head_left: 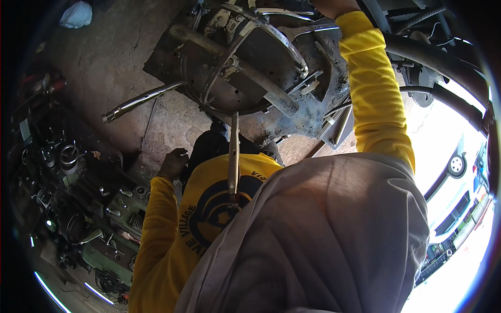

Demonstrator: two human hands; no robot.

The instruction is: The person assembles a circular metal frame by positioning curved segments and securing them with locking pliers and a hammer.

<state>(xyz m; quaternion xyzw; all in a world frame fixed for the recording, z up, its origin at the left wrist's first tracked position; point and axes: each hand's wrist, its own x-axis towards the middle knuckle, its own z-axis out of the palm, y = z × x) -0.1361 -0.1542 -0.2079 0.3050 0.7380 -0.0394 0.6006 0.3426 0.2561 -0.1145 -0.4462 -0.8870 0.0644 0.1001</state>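
My left hand (173, 164) hangs low beside my dark trouser leg, fingers loosely bent and slightly apart, with nothing visible in them. At the top edge, my right hand (335, 6) reaches past the far right side of a worn metal worktop (250, 44). Its fingers are cut off by the picture's edge, so any hold is hidden. Close to that wrist lies a shiny spanner-like tool (308, 30). On the worktop rest a curved metal frame (229, 55) and a thick pipe (266, 86). A chrome bar (143, 101) sticks out to the left, and a flat upright bar (234, 151) points toward my chest.
Dark green machinery (117, 250) with levers and loose metal parts fills the left side. A white bag (76, 14) lies on the floor at the far left. Thick dark tubes (443, 62) stand at the right. A pale vehicle (449, 214) is in bright light beyond.
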